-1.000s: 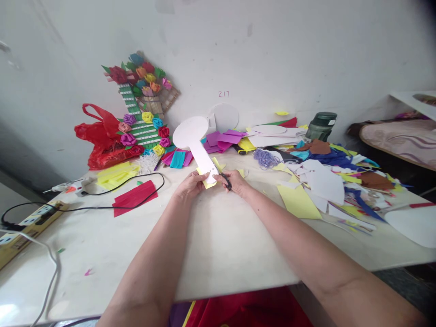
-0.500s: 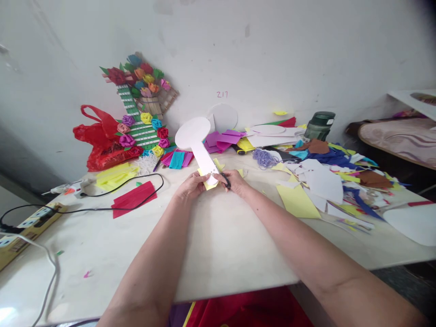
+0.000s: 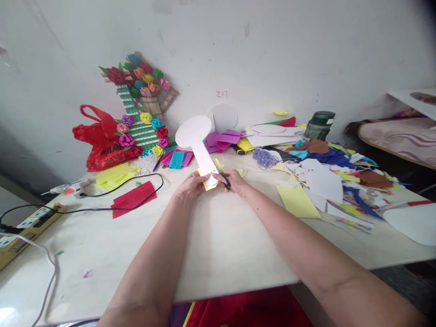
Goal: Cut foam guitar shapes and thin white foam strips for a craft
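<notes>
My left hand (image 3: pixel 191 185) pinches the lower end of a white paper cutout (image 3: pixel 202 156), which has a round top and a long straight stem. Behind that end lies a piece of yellow paper (image 3: pixel 210 185), its edges sticking out around the white. My right hand (image 3: pixel 235 180) is closed around the black handles of a pair of scissors (image 3: pixel 226 180). The blades lie along the right edge of the stem, at the yellow paper; their tips are hard to make out. Both hands are close together above the middle of the table.
Paper scraps (image 3: pixel 323 181) and a yellow sheet (image 3: pixel 298 200) lie to the right, with a green bottle (image 3: pixel 320 126) behind. Leftward are red crepe paper (image 3: pixel 133 200), a glue gun (image 3: pixel 70 187), its black cord and a power strip (image 3: pixel 32 227). A paper-flower decoration (image 3: pixel 145 113) leans on the wall.
The white cutout's round top has tilted up very slightly. Both hands keep nearly the same place and grip.
</notes>
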Tool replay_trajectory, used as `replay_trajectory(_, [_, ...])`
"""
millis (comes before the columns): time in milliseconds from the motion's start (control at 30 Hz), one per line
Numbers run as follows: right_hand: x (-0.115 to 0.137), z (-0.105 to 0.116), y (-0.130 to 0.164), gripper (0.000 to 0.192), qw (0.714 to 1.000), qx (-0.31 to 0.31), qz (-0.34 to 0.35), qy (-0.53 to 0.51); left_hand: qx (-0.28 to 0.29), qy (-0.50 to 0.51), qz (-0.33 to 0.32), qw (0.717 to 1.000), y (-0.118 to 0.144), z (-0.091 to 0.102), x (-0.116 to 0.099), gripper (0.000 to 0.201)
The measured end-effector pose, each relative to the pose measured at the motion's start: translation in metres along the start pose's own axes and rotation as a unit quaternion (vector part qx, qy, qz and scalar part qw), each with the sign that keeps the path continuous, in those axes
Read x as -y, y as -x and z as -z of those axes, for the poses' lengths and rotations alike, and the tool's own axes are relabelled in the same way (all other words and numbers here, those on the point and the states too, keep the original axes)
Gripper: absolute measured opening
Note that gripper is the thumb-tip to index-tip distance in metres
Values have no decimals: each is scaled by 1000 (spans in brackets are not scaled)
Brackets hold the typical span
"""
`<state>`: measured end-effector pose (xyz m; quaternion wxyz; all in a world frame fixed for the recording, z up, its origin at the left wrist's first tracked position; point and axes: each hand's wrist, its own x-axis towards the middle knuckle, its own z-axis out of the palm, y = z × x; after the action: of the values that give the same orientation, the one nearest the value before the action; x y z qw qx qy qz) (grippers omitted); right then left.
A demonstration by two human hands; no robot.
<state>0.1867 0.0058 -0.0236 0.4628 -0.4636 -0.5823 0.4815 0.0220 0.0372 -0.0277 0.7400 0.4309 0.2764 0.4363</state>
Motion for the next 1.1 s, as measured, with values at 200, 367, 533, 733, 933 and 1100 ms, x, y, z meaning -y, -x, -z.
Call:
replay_trajectory(200, [-1,2,-1,42,1000,-1,9,19,14,-16,9,1000,0,0,0,30])
replay_trajectory(367, [0,1,0,43,1000,-8,14,20,11,-15,12,1000,1,-1,0,31])
replay_trajectory(533, [-4,1,-2,41,999,-22,32,21,2,-5,12,1000,0,-1,0,32])
replay_trajectory(733, [-9,2,-6,40,999,-23,32,20,5,-8,15,1000,-1,2,1,32])
replay_trajectory(933, [-9,4,-7,42,999,-9,20,36,29,-16,19,999,-1,3,2,31])
replay_trajectory(1100, [-9,5,-7,42,998,-15,30,47,33,-17,21,999,-1,2,2,31])
